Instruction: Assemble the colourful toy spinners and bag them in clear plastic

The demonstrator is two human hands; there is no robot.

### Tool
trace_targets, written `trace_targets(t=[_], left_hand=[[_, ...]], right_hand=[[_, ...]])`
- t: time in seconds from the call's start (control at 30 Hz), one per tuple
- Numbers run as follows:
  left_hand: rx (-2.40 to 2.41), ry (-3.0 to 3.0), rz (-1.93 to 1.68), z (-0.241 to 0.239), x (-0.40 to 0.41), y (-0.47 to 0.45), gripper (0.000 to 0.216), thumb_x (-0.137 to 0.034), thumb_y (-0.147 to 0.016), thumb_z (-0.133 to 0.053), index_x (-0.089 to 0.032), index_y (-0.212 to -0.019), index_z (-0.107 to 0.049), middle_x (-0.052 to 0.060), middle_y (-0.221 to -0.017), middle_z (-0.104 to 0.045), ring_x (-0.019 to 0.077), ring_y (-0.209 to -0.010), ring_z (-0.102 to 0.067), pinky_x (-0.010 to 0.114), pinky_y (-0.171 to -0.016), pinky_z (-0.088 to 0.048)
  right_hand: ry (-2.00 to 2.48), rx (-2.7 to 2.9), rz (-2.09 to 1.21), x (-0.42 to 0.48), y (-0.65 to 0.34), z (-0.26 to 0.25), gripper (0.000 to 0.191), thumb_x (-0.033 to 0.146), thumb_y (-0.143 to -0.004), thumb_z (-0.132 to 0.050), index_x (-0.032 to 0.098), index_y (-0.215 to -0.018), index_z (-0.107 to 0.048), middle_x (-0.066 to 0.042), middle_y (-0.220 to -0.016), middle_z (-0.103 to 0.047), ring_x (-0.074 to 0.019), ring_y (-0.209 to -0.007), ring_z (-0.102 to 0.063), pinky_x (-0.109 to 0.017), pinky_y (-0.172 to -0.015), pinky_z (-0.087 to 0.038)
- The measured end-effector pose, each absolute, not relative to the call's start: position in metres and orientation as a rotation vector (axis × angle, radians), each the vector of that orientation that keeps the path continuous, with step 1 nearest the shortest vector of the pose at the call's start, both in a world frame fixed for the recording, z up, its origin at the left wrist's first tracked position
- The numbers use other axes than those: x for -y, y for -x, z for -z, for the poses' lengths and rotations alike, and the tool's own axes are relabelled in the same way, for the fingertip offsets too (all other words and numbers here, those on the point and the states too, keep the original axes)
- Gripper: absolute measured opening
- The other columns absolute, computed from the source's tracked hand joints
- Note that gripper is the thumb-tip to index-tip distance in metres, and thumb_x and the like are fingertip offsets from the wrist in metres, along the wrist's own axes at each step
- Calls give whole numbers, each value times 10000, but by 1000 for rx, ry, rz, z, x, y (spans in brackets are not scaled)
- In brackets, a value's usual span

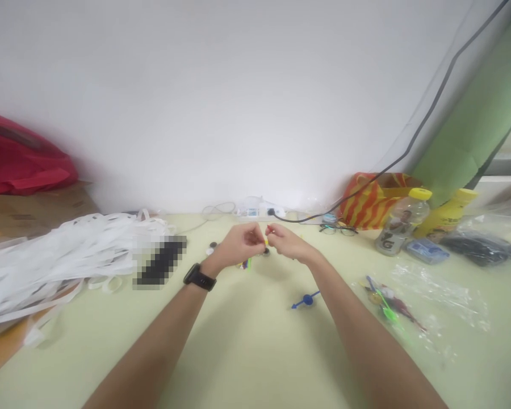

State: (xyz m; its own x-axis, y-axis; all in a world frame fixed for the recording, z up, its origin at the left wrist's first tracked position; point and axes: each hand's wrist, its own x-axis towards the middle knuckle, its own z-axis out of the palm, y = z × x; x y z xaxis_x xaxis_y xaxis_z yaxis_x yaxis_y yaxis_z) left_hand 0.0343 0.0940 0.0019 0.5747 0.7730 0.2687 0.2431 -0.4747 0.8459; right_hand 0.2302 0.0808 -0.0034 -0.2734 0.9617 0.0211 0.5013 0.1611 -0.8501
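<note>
Both hands meet above the table, fingertips almost touching. My left hand (243, 244), with a black watch (199, 277) on its wrist, is closed in a pinch at a small yellow piece (266, 242). Opposite it, my right hand (284, 241) pinches a small red piece (268, 229); the fingers cover most of both pieces, so their kind cannot be made out. Below and behind the hands lie small black and white round pieces (211, 248) and several coloured bits (245, 264). A blue arrow-shaped piece with a round hub (308, 300) rests on the table by my right forearm.
White strips (63, 255) are heaped at left beside a pixelated dark object (160, 262). A power strip (259, 211) stands along the wall. At right are glasses (339, 229), a clear bottle (402, 224), a yellow bottle (447, 216), a striped bag (361, 199) and plastic-wrapped coloured parts (389, 312).
</note>
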Motion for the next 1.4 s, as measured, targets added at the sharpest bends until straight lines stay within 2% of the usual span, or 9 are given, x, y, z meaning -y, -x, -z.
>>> trace_targets(t=[0.1,0.23,0.4,0.53,0.63,0.83,0.97,1.13,1.4], left_hand=[[-864,-2075,-662,8,-94,-35,172,-271,-817,-683,-178,-960,-708,54,-880,-748,192,-738,-718,268,-603,-538],[-869,-2291,-479,15,-92,-37,82,-242,-785,-686,-172,-778,-727,47,-823,-753,194,-762,-708,280,-678,-515],[-980,-2493,-375,15,-95,-30,69,-253,-753,-712,-217,-795,-753,19,-822,-743,200,-757,-665,299,-679,-466],[-1040,-2622,-403,15,-102,-22,77,-247,-760,-720,-239,-809,-779,45,-889,-720,247,-932,-639,319,-779,-469],[-1059,-2644,-453,14,-106,-18,109,-286,-766,-753,-232,-858,-775,51,-926,-703,248,-935,-626,325,-795,-472],[-1122,-2599,-595,1,-106,-15,203,-405,-829,-739,-214,-894,-757,50,-897,-711,227,-845,-634,320,-741,-474],[-991,-2470,-675,-8,-98,-23,210,-404,-901,-668,-213,-911,-755,41,-899,-745,194,-806,-657,303,-721,-499],[-805,-2295,-765,-13,-80,-42,304,-406,-895,-698,-238,-1148,-692,50,-1143,-731,189,-919,-708,305,-803,-563],[-753,-2275,-943,-4,-76,-57,153,-230,-916,-615,-213,-1044,-697,42,-1044,-733,172,-905,-707,288,-820,-576]], right_hand=[[1629,1966,-749,-88,-238,15,168,205,-938,-427,202,-1051,-551,-37,-941,-649,-173,-828,-594,-272,-729,-457],[1781,2048,-679,-92,-260,19,240,171,-833,-622,161,-1073,-610,-131,-1106,-675,-243,-988,-617,-300,-794,-441],[1837,2347,-932,-81,-286,-5,244,325,-633,-868,185,-764,-717,-44,-824,-717,-233,-803,-652,-284,-681,-427],[1776,2655,-1408,-70,-286,-16,457,383,-435,-961,221,-813,-761,2,-821,-730,-206,-805,-651,-256,-663,-439],[1902,2667,-1465,-67,-275,-11,437,320,-375,-966,207,-737,-749,-12,-718,-707,-219,-763,-649,-267,-622,-447],[1978,2525,-1400,-67,-268,-7,185,165,-507,-826,175,-503,-640,-54,-585,-674,-236,-653,-658,-307,-597,-469],[1756,2424,-1172,-70,-274,-12,34,191,-664,-708,194,-682,-679,-25,-709,-695,-199,-725,-641,-275,-623,-441],[1249,1885,-1226,-71,-270,-14,117,236,-766,-624,203,-876,-602,-5,-816,-671,-147,-725,-587,-243,-623,-431],[1114,1704,-1299,-73,-257,-7,110,250,-747,-591,207,-832,-536,39,-690,-551,-123,-626,-484,-238,-575,-355]])
